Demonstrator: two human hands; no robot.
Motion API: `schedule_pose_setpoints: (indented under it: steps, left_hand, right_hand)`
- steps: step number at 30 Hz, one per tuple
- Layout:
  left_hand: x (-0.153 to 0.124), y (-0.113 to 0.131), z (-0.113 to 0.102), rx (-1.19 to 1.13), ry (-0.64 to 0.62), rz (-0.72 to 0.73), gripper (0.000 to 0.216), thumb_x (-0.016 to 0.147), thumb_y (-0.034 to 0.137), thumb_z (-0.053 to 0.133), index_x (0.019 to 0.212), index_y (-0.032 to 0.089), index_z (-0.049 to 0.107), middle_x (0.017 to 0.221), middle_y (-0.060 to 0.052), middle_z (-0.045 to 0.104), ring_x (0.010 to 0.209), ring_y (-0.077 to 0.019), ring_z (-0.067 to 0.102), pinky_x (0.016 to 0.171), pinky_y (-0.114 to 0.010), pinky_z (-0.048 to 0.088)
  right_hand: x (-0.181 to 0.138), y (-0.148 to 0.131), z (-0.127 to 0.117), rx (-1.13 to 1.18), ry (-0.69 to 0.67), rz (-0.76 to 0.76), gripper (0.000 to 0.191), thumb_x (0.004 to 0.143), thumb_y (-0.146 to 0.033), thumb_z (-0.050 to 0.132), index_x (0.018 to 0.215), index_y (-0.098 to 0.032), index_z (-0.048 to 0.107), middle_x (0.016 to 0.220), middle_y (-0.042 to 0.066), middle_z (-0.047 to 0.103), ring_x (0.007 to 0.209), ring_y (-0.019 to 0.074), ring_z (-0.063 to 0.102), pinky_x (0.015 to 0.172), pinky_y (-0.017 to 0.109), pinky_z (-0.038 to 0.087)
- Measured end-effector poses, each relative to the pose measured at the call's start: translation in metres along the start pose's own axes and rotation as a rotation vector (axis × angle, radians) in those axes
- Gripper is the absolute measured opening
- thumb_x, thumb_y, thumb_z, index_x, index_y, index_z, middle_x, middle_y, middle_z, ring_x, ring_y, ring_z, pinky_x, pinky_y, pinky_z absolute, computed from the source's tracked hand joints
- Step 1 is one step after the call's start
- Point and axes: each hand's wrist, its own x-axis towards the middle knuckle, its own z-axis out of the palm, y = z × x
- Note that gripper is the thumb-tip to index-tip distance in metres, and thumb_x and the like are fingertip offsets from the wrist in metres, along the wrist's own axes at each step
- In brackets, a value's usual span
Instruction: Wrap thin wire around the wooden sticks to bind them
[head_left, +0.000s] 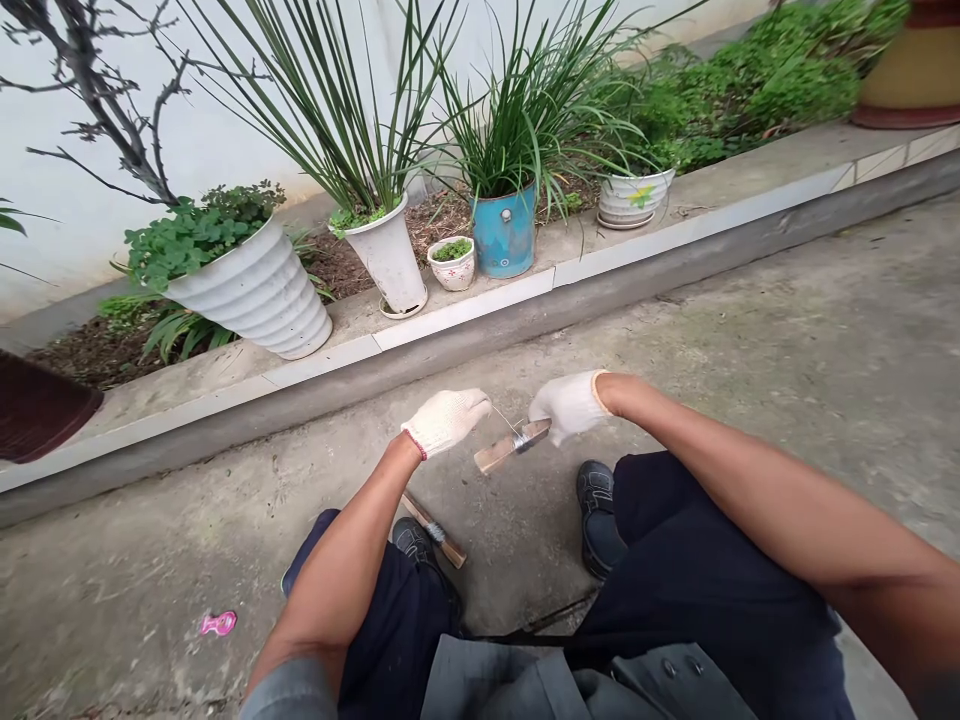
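Observation:
My left hand [446,422], in a white knitted glove, is closed with its fingertips pinching a thin wire [504,415]. That wire runs taut, down and right, to a short wooden stick [496,456]. Silvery turns of wire are wound around the stick's middle, beside a dark patch. My right hand [570,408], gloved too, is closed around the stick's right end, holding it tilted above the concrete. Its fingertips are partly hidden. Near my left shoe lies a second wooden stick [450,550], wound with wire around its middle.
A tiled ledge [465,318] crosses in front of me, bearing a ribbed white pot [259,290], a tall white pot [386,262], a small pot [454,270] and a blue bucket [504,235] with plants. A pink object [218,624] lies on the concrete ground, lower left.

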Motion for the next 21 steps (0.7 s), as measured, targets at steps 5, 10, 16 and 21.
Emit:
schedule_pose_setpoints:
  steps: [5, 10, 16, 21]
  left_hand:
    - [0.001, 0.005, 0.005, -0.108, 0.038, 0.053, 0.063, 0.104, 0.042, 0.022, 0.071, 0.019, 0.071, 0.065, -0.004, 0.067, 0.058, -0.0171, 0.058, 0.051, -0.020, 0.047]
    - [0.002, 0.015, 0.010, -0.238, 0.028, -0.011, 0.041, 0.105, 0.041, 0.035, 0.083, 0.020, 0.063, 0.075, -0.001, 0.071, 0.065, -0.0145, 0.066, 0.065, -0.021, 0.048]
    - [0.001, 0.016, 0.012, -0.174, -0.060, -0.039, 0.035, 0.103, 0.039, 0.038, 0.082, 0.022, 0.061, 0.071, 0.001, 0.068, 0.064, -0.0161, 0.063, 0.065, -0.025, 0.042]
    - [0.001, 0.008, 0.003, -0.070, -0.015, -0.011, 0.035, 0.103, 0.038, 0.038, 0.089, 0.022, 0.066, 0.073, 0.000, 0.068, 0.067, -0.0170, 0.062, 0.066, -0.027, 0.039]
  right_hand:
    - [-0.016, -0.004, -0.014, 0.401, 0.090, -0.093, 0.024, 0.076, -0.043, 0.068, 0.083, -0.020, 0.063, 0.071, -0.002, 0.068, 0.063, 0.0127, 0.059, 0.059, 0.022, 0.037]
    - [-0.010, -0.003, -0.028, 0.436, 0.475, 0.185, 0.026, 0.082, -0.045, 0.061, 0.088, -0.020, 0.064, 0.070, 0.000, 0.069, 0.060, 0.0132, 0.059, 0.056, 0.023, 0.036]
    - [0.006, 0.021, -0.026, 0.048, 0.627, 0.486, 0.027, 0.089, -0.039, 0.058, 0.104, -0.020, 0.069, 0.094, 0.012, 0.074, 0.085, 0.0260, 0.068, 0.072, 0.033, 0.044]
    - [0.010, 0.016, -0.006, -0.132, 0.163, 0.321, 0.015, 0.070, -0.019, 0.072, 0.085, -0.017, 0.073, 0.083, 0.013, 0.072, 0.082, 0.0282, 0.068, 0.075, 0.037, 0.044]
